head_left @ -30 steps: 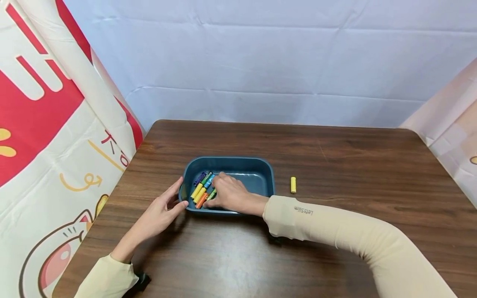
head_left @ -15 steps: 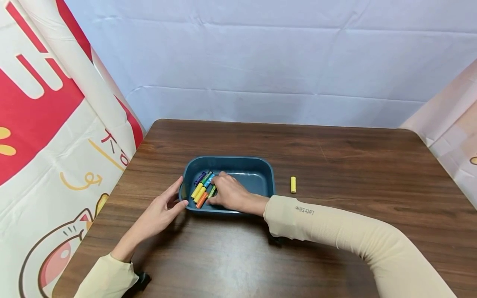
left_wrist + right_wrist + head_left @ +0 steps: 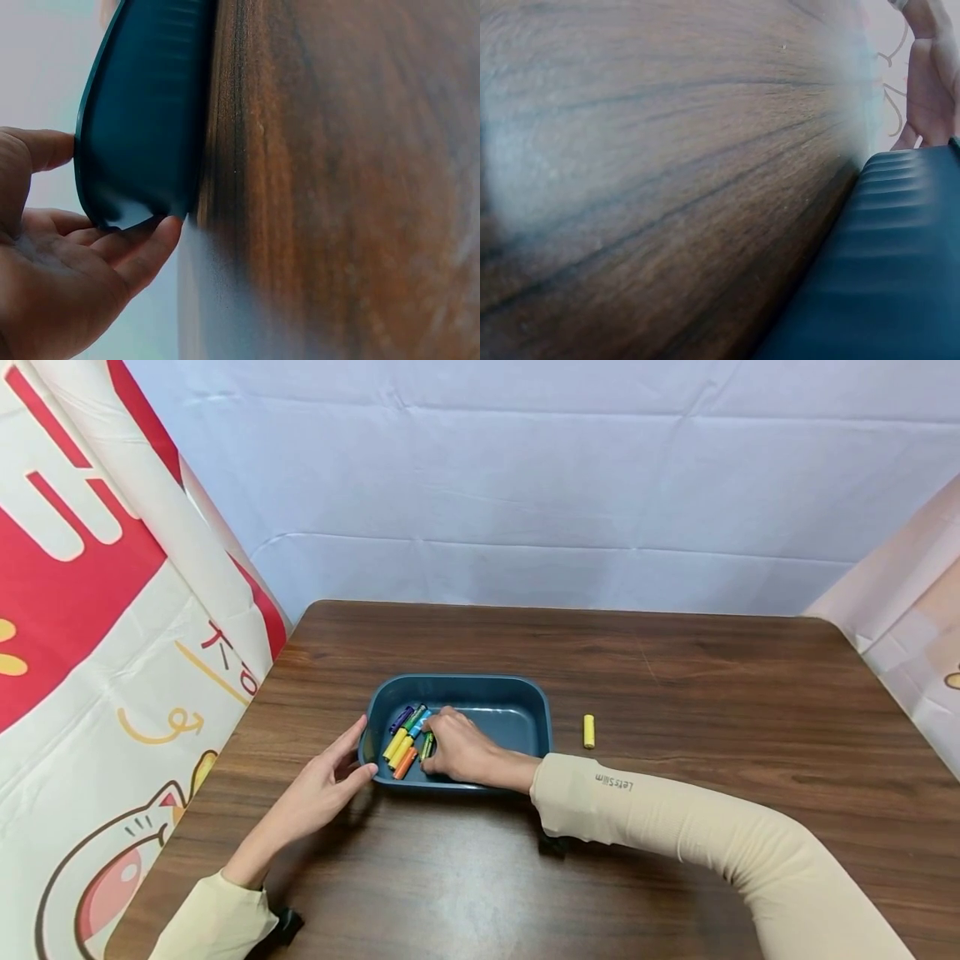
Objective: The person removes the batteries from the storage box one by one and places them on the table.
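Observation:
A dark blue rectangular bin (image 3: 491, 687) stands on the table, with several coloured batteries in its left half. My right hand (image 3: 467, 747) reaches into the bin and pinches a green battery (image 3: 427, 747) between thumb and fingers. Beside it lie an orange battery (image 3: 405, 764), yellow ones, a blue one (image 3: 420, 725) and a purple one (image 3: 401, 719). My left hand (image 3: 322, 789) touches the bin's left end with spread, nearly straight fingers. In the left wrist view, its thumb (image 3: 52, 148) meets the rim and its other fingers lie along the end wall. The right wrist view hides the right hand's fingers.
One yellow battery (image 3: 588, 732) lies on the brown wooden table (image 3: 720, 693), right of the bin. A pale cloth (image 3: 525, 485) hangs behind the table, and a printed cloth (image 3: 90, 693) hangs at the left.
The green battery has turned slightly between the right thumb and fingers, away from the orange one. The left hand and the bin stay almost in place.

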